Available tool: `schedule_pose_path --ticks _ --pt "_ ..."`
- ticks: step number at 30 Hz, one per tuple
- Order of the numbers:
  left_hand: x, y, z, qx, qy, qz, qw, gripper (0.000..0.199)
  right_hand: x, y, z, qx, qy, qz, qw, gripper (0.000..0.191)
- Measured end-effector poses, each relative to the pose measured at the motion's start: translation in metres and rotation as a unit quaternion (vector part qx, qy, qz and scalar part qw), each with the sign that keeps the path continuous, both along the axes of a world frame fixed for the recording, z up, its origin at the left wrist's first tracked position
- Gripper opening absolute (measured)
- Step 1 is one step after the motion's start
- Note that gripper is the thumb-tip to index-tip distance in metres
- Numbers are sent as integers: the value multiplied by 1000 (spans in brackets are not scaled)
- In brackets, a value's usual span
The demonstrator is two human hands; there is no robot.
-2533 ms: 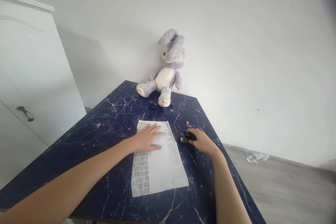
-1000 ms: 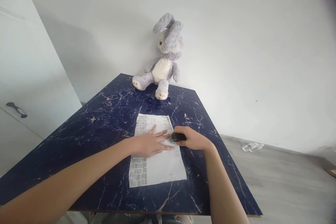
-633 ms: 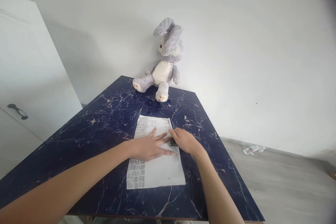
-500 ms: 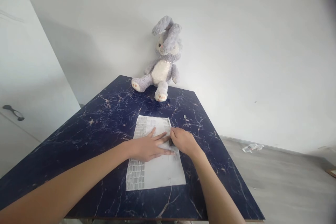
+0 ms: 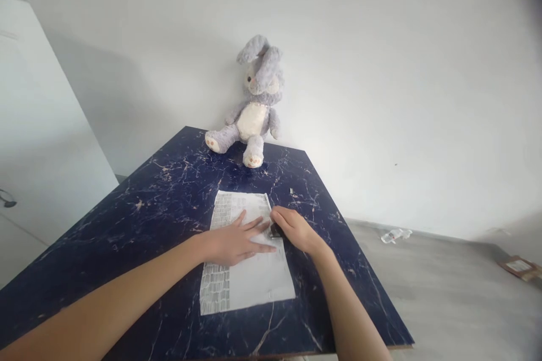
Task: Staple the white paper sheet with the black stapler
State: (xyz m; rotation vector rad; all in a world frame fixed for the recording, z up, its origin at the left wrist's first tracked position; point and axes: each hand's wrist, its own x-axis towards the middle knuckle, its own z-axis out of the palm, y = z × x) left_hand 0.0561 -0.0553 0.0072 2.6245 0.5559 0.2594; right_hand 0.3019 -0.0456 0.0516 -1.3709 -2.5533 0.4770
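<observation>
A sheet of paper (image 5: 254,282) with printed rows down its left side lies flat on the dark blue marbled table (image 5: 169,203). My left hand (image 5: 237,242) presses on it, fingers spread and palm down. At the paper's right edge my right hand (image 5: 294,228) is closed around a small black stapler (image 5: 275,230), most of which the fingers hide. The stapler's end rests over the paper's edge, close to my left fingertips. A narrow fold or curl shows at the paper's upper right edge.
A grey plush rabbit (image 5: 256,107) sits at the table's far end against the wall. A tiny object (image 5: 291,190) lies beyond the paper. On the floor at right are a clear plastic bottle (image 5: 396,235) and a cardboard piece (image 5: 520,267). A white cabinet (image 5: 42,124) stands left.
The head view has shifted slightly, so the scene sits a little farther left and lower. More of the stapler shows beneath my right hand; my left hand stays spread on the paper.
</observation>
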Motion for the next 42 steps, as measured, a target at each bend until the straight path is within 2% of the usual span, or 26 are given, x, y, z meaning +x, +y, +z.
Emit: schedule_pose_path --ticks 2,3,6,9,12,14,16,17,18,19,21,22,23,24,26,29,33,36,42 --pt "-1 -1 2 -9 3 -3 1000 51 26 8 8 -73 58 90 992 32" --pt "-1 -1 3 -14 3 -2 1000 50 38 11 10 -97 59 112 987 30" --pt "0 0 2 -31 5 2 999 50 71 18 12 -135 41 106 984 27" --pt "0 2 2 -49 6 -1 999 51 99 17 15 -117 37 24 992 20" --pt "0 -2 9 -65 -2 8 998 48 113 15 20 -82 121 -74 986 21" --pt "2 -7 15 -67 -38 18 997 46 105 16 18 -104 247 -143 953 29" --pt "4 -9 16 -67 -131 37 988 35 81 19 9 -180 395 -215 875 37" --pt "5 -8 14 -69 -199 83 974 28 65 20 2 -224 443 -233 836 42" --pt "5 -5 11 -71 -269 156 948 28 47 20 -4 -256 475 -240 807 46" --pt "4 -2 8 -71 -330 235 911 31 29 19 -9 -282 491 -229 791 48" --pt "1 6 0 -82 -418 368 827 33 -2 14 -17 -308 492 -188 792 46" --pt "-1 10 -3 -106 -444 406 792 35 -14 11 -19 -316 484 -163 799 45" --pt "-3 14 -5 -140 -459 422 769 40 -23 8 -22 -324 476 -142 805 45" --pt "-5 17 -7 -181 -465 417 759 44 -29 6 -23 -331 472 -125 808 45" --pt "-8 22 -7 -254 -468 372 760 46 -34 5 -27 -348 481 -98 799 45" --pt "-7 24 -4 -305 -482 320 757 45 -32 9 -33 -364 510 -75 776 48" --pt "-3 23 -4 -342 -522 324 711 41 -26 16 -42 -361 526 -65 767 52" --pt "-4 27 -7 -404 -535 319 670 41 -25 17 -45 -355 528 -66 769 56" --pt "-14 39 -14 -472 -563 316 601 30 -26 14 -34 -317 511 -80 795 57"
